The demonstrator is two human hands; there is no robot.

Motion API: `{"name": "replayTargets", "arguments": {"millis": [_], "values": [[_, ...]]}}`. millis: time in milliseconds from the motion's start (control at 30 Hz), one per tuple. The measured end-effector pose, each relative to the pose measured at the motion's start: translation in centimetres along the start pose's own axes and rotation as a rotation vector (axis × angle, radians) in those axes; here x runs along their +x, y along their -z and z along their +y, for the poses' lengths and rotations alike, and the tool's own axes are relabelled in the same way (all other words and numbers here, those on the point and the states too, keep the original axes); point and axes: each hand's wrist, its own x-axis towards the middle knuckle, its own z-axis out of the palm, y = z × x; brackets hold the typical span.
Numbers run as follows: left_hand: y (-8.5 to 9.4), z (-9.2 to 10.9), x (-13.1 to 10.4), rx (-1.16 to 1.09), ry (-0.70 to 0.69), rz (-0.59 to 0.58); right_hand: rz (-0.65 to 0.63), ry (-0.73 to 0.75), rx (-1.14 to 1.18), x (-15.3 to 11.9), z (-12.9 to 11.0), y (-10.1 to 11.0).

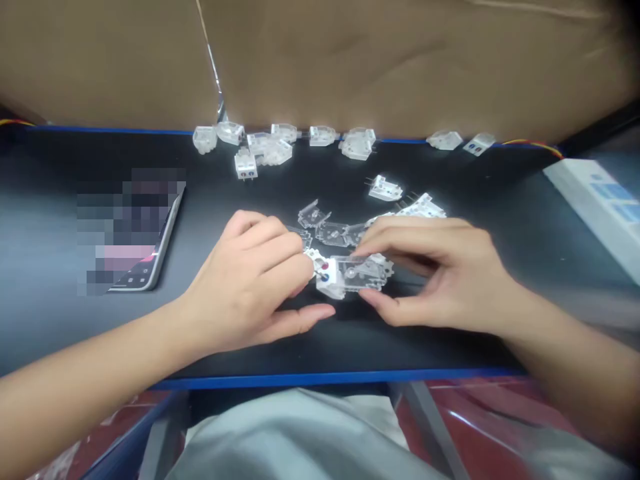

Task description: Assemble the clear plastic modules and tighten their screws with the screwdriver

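Observation:
Between my two hands is a white-and-clear plastic connector (355, 273), with a red hole and a blue hole on its left end. My right hand (445, 277) pinches its clear cover between thumb and fingertips, from the far and near sides. At the left end, my left hand (265, 280) has its fingers curled in against the white part, with the thumb stretched out below. Whatever those fingers grip is hidden. Just behind the hands lie several loose clear plastic covers (333, 233). White connector pieces with metal pins (423, 205) rest beyond my right fingers.
Several more connectors (270, 148) line the back of the black table (310, 340), by a brown board (350, 67). A phone (165, 233) lies at the left. The right side has a white box (595, 200) and thin red-yellow wires (537, 145).

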Motion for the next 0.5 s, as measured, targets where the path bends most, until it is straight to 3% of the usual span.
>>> {"name": "replayTargets", "arguments": {"millis": [333,433,500], "values": [[-1.1,0.8,-0.6,-0.061,-0.066,-0.148,-0.230,0.042,-0.032,-0.6,0.1,-0.7],[-1.4,1.0,-0.7,-0.087,-0.079,-0.161,-0.208,0.021,-0.014,-0.8,0.2,-0.2],[-1.6,1.1,-0.7,-0.102,-0.067,-0.157,-0.121,-0.006,-0.010,-0.8,0.3,0.1]]}}
